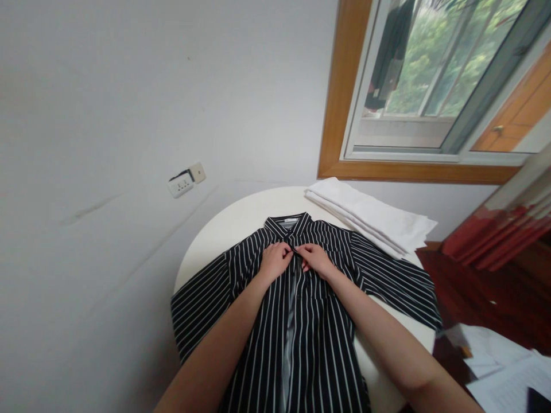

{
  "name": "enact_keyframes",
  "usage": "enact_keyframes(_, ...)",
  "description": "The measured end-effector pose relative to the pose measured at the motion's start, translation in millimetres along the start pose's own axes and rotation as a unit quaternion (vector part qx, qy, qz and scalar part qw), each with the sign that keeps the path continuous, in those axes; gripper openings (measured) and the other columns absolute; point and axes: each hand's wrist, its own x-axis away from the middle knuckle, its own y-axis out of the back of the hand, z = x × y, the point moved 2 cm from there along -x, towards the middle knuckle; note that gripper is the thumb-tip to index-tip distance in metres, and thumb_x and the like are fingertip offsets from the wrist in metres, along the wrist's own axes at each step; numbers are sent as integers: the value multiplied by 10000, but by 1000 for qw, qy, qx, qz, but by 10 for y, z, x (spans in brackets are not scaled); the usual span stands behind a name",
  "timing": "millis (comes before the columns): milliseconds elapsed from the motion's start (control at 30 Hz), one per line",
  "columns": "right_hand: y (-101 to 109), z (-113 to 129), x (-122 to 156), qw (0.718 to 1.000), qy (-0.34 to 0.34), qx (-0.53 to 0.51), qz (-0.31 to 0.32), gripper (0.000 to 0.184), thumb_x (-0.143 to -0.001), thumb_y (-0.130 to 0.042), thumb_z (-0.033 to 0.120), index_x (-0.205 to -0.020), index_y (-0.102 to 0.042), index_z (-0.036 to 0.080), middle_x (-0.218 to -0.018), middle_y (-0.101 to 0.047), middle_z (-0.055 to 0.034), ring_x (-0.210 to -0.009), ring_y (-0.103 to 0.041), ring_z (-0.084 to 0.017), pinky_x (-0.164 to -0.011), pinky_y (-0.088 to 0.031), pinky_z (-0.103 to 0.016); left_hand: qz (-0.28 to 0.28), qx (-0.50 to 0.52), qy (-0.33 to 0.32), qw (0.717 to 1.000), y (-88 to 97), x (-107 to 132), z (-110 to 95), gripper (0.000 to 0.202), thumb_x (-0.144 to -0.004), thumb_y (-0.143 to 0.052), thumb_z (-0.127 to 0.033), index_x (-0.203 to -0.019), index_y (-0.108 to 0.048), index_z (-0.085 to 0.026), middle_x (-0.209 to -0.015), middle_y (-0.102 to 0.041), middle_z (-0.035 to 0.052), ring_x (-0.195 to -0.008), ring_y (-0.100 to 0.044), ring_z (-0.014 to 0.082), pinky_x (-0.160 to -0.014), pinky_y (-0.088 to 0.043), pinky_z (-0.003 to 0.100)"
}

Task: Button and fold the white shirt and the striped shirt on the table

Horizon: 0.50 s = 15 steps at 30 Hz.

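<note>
We reach both arms forward; our left hand (pixel 275 259) and right hand (pixel 316 258) pinch the placket of the striped shirt (pixel 327 344), lying lengthwise on the round table (pixel 224 226), collar (pixel 289 223) pointing away.

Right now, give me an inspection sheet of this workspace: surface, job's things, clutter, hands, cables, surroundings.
Surface: round white table, mostly covered by the garment.
Job's things: striped shirt, black with white stripes, laid flat front up, collar toward the wall; front open below the hands.
Clutter: folded white cloth at the table's far right edge; papers lower right, off the table.
Hands: left hand and right hand both pinch the shirt front just below the collar.
Cables: nothing seen.
Surroundings: white wall with a wall socket; wood-framed window; red fabric at right.
</note>
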Motion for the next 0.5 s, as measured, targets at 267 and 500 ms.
enact_keyframes(267, -8, -23, -47, 999, 4, 33, -22, 43, -786, -610, 125, -819, -623, 151, -511, -546, 73, -331, -506, -52, -309, -428, -125, 4, -14, 18, 1000, 29, 36, -54, 153, -849, -573, -354, -893, -647, -228, -850, -634, 24, -911, -563, 208, -820, -390, 319)
enact_keyframes(500, 15, -26, -33, 1000, 11, 25, -7, 135, -821, -503, 95, -883, -613, 144, -510, -511, 85, -344, -504, -49, -323, -440, -129, 7, -24, 17, 1000, 30, 31, -64, 153, -855, -557, -342, -889, -648, -223, -868, -642, 30, -925, -562, 218, -812, -394, 331)
